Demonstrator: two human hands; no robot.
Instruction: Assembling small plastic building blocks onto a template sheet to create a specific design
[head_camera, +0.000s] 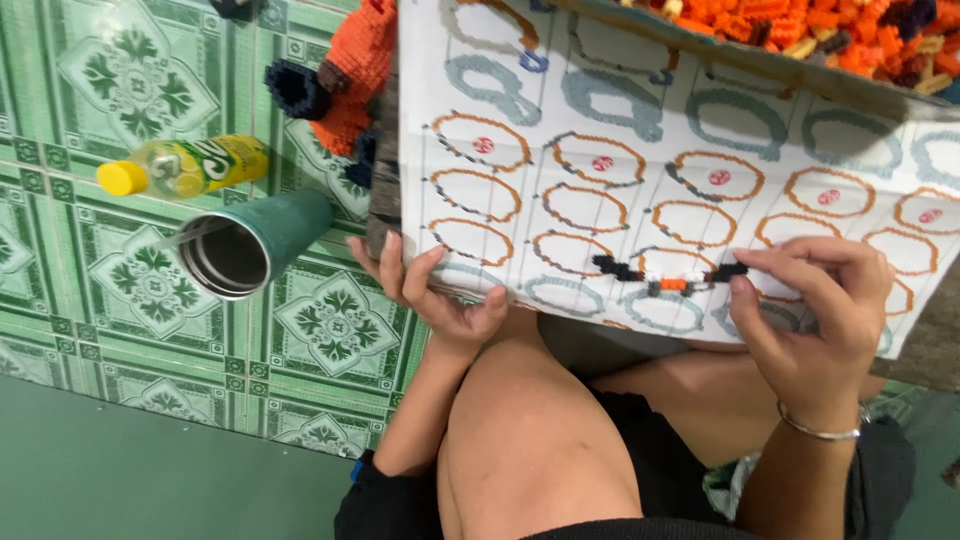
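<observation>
A large white paper sheet (640, 110) printed with rows of ring-shaped bead patterns lies on a board above my knees. My left hand (440, 295) grips the sheet's lower left edge, thumb on top. My right hand (815, 320) pinches the right end of a short row of small black, white and orange blocks (668, 275) that rests on one of the printed rings. A thin metal bangle sits on my right wrist.
A green metal cup (255, 245) with a straw and a yellow-capped bottle (185, 165) lying on its side sit on the green patterned floor at the left. An orange and dark block figure (345, 75) lies by the sheet's corner. Loose orange blocks (800, 25) fill a tray at the top right.
</observation>
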